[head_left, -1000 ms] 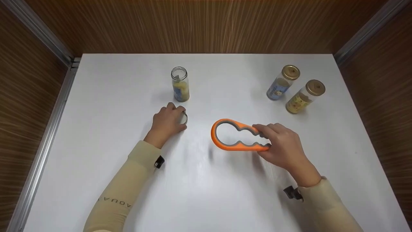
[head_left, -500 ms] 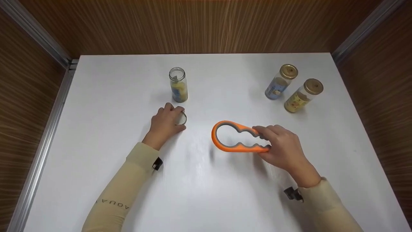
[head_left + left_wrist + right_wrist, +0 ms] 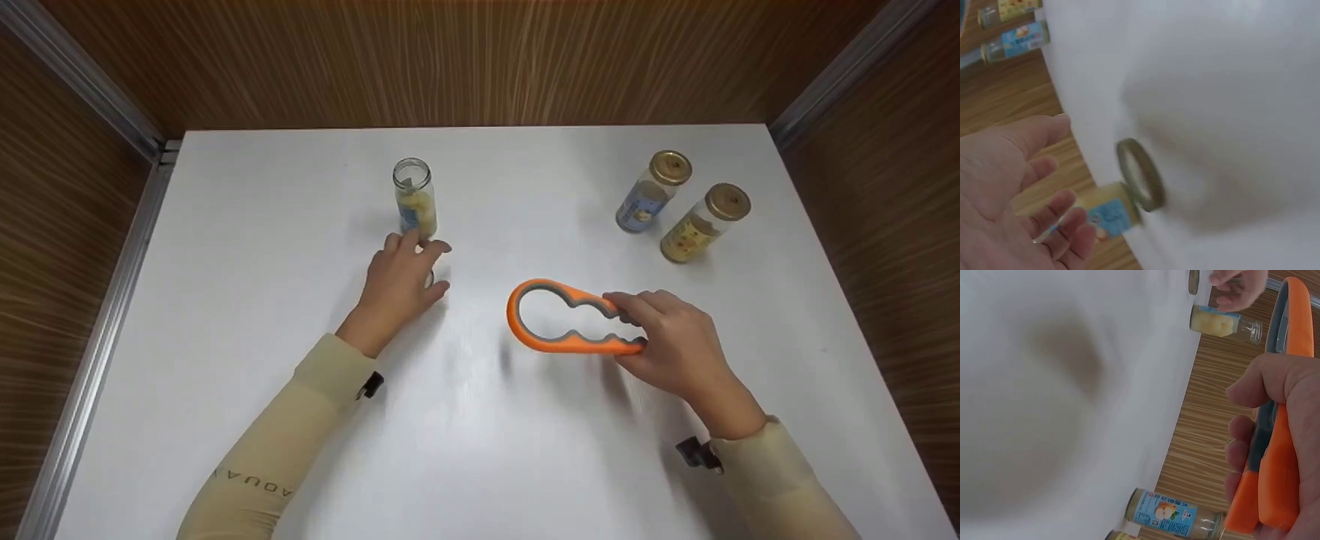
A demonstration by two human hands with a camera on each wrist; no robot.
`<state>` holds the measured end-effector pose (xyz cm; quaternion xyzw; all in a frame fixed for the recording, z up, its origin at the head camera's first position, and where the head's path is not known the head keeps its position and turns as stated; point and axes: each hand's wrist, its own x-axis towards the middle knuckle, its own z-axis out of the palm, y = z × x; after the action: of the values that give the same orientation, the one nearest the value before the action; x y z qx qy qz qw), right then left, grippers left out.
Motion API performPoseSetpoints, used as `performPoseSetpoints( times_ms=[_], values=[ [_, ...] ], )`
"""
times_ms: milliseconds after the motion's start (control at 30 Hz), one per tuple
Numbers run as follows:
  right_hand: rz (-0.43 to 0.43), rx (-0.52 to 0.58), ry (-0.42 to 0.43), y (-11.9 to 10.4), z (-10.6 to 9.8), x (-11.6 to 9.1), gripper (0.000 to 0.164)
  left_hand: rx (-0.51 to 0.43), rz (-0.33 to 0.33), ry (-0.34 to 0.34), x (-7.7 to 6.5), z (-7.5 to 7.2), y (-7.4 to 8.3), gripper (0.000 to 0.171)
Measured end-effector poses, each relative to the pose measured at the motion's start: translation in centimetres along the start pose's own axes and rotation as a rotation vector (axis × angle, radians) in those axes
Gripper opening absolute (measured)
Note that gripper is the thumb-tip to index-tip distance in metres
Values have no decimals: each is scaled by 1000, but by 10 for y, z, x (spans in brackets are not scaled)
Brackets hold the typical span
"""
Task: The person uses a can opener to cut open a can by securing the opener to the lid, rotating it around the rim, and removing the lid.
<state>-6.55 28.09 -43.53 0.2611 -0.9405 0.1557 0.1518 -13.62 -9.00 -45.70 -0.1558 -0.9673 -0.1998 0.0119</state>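
Going by lids, approx. 1/3 done, I'd judge: the uncapped jar (image 3: 416,210) stands nr the far edge of the tabletop (image 3: 480,450), left of centre, w/ a loose lid (image 3: 1141,175) (presumably its own) on the tabletop just on the near side of it. Left to do, by the same reckoning: the blue-label jar (image 3: 645,199) and yellow-label jar (image 3: 694,231), both capped, nr the far-right corner.

Grip: L hand (image 3: 394,285) is over the lid w/ thumb & fingers spread, holding nothing; L wrist view shows a gap betw. fingers and lid. R hand (image 3: 671,337) has its fingers wrapped round the handle end of the orange opener (image 3: 570,344), loop pointing twd the left edge, no jar in it.
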Motion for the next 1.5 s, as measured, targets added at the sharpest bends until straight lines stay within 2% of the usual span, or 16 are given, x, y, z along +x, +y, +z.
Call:
performPoseSetpoints(
  times_ms=[133,300,433,633,733,900,1100,1300,1500],
  values=[
    [39,-13,-9,6,-6,-6,54,-27,125,67,19,-8,35,41],
    [76,-22,-21,9,-10,-11,55,-13,307,138,54,-17,85,35],
    [90,-27,-18,9,-13,-13,56,54,391,139,83,-18,113,32],
    [129,-39,1,11,-17,-17,59,157,375,75,113,-10,131,40],
    [149,-37,6,13,-19,-22,60,174,362,46,120,-4,142,48],
    [162,-34,6,14,-18,-30,61,174,374,-21,128,2,169,57],
    [174,-34,8,18,-16,-38,61,228,358,-108,142,8,194,66],
    [196,-33,2,19,-14,-44,61,249,326,-188,153,16,198,71],
    [183,-28,19,19,-12,-49,60,271,327,-205,160,24,199,76]
  ],
)
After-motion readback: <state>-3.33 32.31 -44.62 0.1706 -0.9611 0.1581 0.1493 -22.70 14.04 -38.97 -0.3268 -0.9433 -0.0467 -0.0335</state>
